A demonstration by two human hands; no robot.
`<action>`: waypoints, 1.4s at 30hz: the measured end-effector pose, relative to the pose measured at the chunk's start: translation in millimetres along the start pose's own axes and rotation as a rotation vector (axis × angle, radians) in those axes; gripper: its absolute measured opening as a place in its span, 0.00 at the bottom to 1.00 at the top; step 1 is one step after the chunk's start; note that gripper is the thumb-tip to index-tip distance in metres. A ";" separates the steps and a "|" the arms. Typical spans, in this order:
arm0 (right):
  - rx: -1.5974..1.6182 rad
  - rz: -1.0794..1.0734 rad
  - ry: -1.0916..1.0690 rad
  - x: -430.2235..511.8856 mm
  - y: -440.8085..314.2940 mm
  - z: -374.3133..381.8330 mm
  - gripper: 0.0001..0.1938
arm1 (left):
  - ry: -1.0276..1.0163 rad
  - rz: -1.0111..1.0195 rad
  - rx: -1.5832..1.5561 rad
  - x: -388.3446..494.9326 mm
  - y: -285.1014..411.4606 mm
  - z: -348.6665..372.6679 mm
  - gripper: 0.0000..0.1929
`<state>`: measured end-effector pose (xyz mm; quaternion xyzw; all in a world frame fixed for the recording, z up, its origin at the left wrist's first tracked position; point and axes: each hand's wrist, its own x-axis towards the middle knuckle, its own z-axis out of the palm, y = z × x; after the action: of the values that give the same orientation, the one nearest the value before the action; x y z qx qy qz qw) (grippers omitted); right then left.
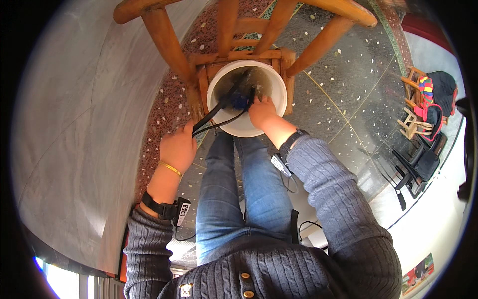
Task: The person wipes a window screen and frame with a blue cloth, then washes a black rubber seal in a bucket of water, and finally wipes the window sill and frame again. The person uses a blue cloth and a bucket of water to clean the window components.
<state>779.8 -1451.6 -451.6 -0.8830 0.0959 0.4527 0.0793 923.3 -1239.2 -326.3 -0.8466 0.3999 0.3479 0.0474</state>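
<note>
A white round bucket (pixel 242 129) holds cloudy water and rests on the seat of a wooden chair (pixel 289 86). My left hand (pixel 178 147) is closed around a black strap (pixel 209 116) outside the bucket's lower left rim. The strap runs down into the water, beside a thinner black cord or strap (pixel 229 121). A dark blue item (pixel 238 101) lies partly under the water; its kind is unclear. My right hand (pixel 261 110) reaches inside the bucket at its right wall, fingertips at the dark end of the strap; whether they grip it cannot be told.
The chair's wooden back posts (pixel 166 39) rise beyond the bucket. A grey wall or panel (pixel 71 130) stands at the left. At the right are a black chair (pixel 420 164), a small wooden stool (pixel 412 123) and another wooden chair (pixel 412 84) with colourful cloth on the speckled floor.
</note>
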 end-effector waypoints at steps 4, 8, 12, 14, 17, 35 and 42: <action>0.187 0.034 -0.186 32.7 -2.0 13.2 0.16 | 0.006 0.029 -0.052 -0.6 -3.0 -5.8 0.19; 0.269 0.009 -0.162 34.7 3.0 3.3 0.17 | -0.127 0.000 -0.061 -2.7 0.8 -13.8 0.12; 0.432 0.008 -0.135 -0.4 14.1 -23.5 0.17 | -0.050 -0.008 -0.104 -4.0 2.6 -16.1 0.12; 0.556 -0.003 -0.045 -28.6 20.2 -40.1 0.17 | -0.019 0.009 -0.072 -4.4 2.4 -15.9 0.12; 0.796 0.043 0.044 -73.4 24.6 -65.4 0.16 | -0.024 -0.004 -0.072 -3.5 3.4 -16.5 0.11; 1.459 -0.029 0.226 -217.2 30.3 -137.6 0.05 | -0.151 -0.140 -0.067 7.6 8.7 -24.0 0.28; 1.582 -0.041 0.195 -219.3 20.8 -138.7 0.06 | -0.187 -0.185 -0.185 3.4 9.4 -19.9 0.33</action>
<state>758.2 -1481.8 -193.9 -0.6020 0.3792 0.1695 0.6820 929.1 -1254.8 -311.6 -0.8445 0.2804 0.4546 0.0382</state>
